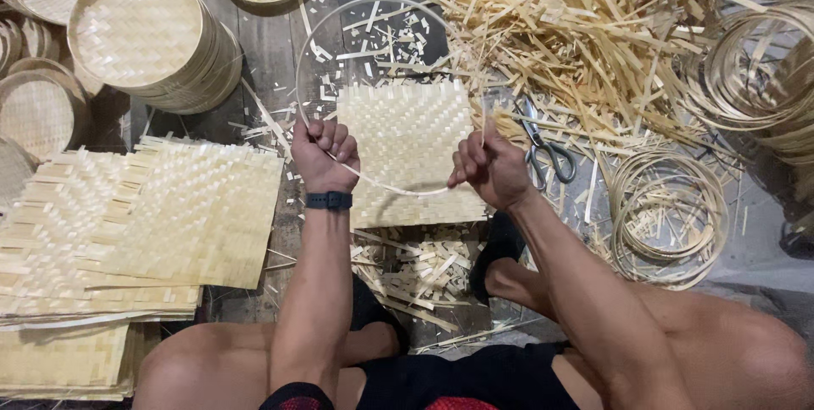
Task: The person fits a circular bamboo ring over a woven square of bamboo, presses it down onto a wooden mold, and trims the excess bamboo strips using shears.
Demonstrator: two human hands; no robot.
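Left hand (324,156) closing around the near-left rim of a thin hoop (365,5) — right hand (487,168) pinching the near-right rim, hands well apart. Hoop lying flat over the woven mat (407,130), stretching away from both hands — neither nearer.

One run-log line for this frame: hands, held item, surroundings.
left hand: grips bamboo hoop | right hand: grips same hoop | under hoop: woven bamboo mat | right: scissors on floor
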